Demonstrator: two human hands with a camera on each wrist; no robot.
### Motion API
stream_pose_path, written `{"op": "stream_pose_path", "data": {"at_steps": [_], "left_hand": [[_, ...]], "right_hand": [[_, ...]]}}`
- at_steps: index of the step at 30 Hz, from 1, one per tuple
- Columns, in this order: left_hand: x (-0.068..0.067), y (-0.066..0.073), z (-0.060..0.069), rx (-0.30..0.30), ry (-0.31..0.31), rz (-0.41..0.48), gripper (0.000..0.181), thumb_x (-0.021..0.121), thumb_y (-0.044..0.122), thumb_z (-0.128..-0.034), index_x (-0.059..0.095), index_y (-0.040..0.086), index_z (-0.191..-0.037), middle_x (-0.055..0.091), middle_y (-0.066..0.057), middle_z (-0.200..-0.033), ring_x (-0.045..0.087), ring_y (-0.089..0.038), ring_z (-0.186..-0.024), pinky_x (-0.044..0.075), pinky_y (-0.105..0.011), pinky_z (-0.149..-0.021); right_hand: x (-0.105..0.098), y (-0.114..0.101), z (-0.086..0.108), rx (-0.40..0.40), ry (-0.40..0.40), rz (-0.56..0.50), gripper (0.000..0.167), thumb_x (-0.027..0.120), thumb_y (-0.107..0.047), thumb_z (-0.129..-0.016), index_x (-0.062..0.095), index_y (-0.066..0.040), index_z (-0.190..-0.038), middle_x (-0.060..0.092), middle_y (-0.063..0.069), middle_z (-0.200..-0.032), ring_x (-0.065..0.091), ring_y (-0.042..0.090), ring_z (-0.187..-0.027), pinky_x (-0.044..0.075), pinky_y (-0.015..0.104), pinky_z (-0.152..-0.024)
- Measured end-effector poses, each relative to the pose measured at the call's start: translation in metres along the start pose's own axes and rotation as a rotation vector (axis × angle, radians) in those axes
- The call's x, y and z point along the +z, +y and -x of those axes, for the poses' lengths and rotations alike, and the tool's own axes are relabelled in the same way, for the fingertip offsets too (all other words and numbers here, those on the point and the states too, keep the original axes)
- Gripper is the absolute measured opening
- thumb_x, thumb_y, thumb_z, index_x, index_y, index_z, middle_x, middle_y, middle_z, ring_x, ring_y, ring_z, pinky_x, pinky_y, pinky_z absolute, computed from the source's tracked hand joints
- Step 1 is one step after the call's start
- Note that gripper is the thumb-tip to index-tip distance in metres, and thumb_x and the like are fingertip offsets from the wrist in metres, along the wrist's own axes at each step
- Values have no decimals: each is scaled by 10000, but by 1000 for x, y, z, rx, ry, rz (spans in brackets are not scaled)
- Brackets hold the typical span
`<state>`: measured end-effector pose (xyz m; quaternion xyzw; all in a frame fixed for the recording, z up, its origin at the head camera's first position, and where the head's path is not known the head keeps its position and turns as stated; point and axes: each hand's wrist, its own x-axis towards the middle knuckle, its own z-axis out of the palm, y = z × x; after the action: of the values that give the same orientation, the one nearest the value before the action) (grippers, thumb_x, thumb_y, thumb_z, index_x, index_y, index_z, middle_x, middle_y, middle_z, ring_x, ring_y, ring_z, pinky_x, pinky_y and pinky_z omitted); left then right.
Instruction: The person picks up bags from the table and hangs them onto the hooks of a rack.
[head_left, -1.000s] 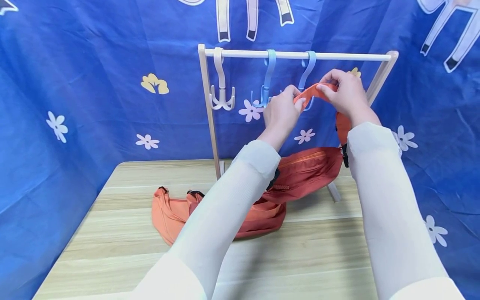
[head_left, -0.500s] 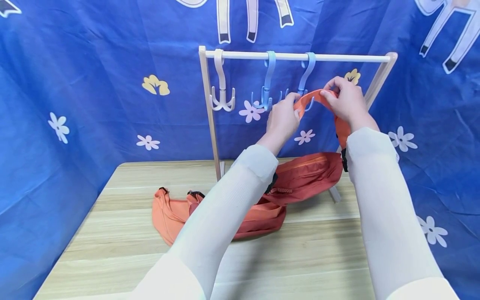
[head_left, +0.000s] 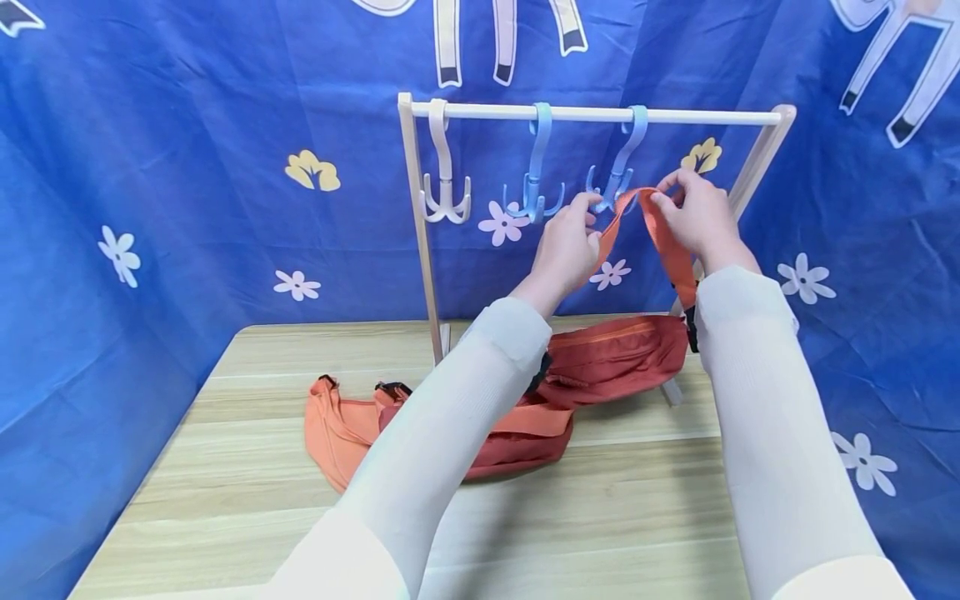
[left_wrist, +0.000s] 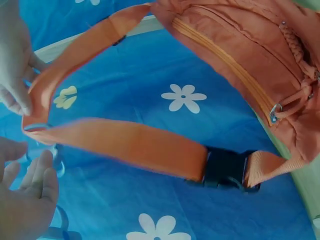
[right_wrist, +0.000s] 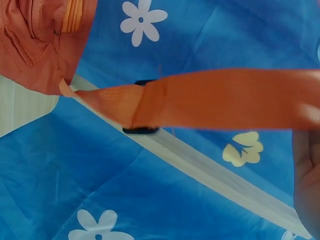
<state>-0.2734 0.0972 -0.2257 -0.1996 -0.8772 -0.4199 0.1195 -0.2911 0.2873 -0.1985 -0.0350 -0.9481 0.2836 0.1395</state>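
Note:
A dark red fanny pack (head_left: 615, 354) hangs below my hands, its orange strap (head_left: 675, 250) looped up over a prong of the right blue hook (head_left: 618, 179). At the loop's right side my right hand (head_left: 697, 212) pinches the strap between thumb and fingers. My left hand (head_left: 566, 246) is just left of the hook. In the left wrist view the left hand's fingers (left_wrist: 37, 180) are spread loosely, a little apart from the strap. A black buckle (left_wrist: 225, 167) joins the strap to the pack.
The hooks hang from a white rail (head_left: 705, 115) on a wooden stand; a white hook (head_left: 445, 179) and another blue hook (head_left: 535, 179) are to the left. More fanny packs, one light orange (head_left: 337, 433), one dark red (head_left: 525, 454), lie on the wooden table (head_left: 225, 500).
Both hands have come down slightly, and the strap now loops over the right blue hook. That hook has shifted right along the rail. The left hand's fingers have let go of the strap.

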Motion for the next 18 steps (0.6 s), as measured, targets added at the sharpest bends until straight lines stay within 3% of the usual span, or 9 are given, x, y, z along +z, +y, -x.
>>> {"op": "stream_pose_path", "data": {"at_steps": [4, 9, 18], "left_hand": [[1, -6, 2, 3, 7, 7, 443, 595, 117, -935, 475, 150, -1360, 595, -49, -1171, 595, -129, -1021, 459, -282, -877], [2, -16, 5, 12, -6, 12, 442, 635, 150, -920, 495, 140, -1339, 595, -51, -1164, 597, -141, -1022, 462, -278, -875], [1, -34, 17, -3, -50, 42, 471, 669, 227, -898, 503, 144, -1331, 587, -46, -1177, 581, -134, -1022, 468, -287, -861]], "right_hand": [[6, 5, 2, -2, -19, -16, 443, 444, -398, -991, 464, -96, -1314, 544, 182, -1068, 531, 332, -944, 459, 466, -817], [12, 13, 4, -23, -31, -34, 474, 468, -375, -988, 436, -66, -1346, 554, 223, -1171, 552, 378, -1020, 449, 517, -887], [24, 29, 12, -69, 3, -105, 677, 564, -482, -914, 358, -81, -1418, 518, 214, -1285, 499, 366, -1167, 408, 551, -939]]}}
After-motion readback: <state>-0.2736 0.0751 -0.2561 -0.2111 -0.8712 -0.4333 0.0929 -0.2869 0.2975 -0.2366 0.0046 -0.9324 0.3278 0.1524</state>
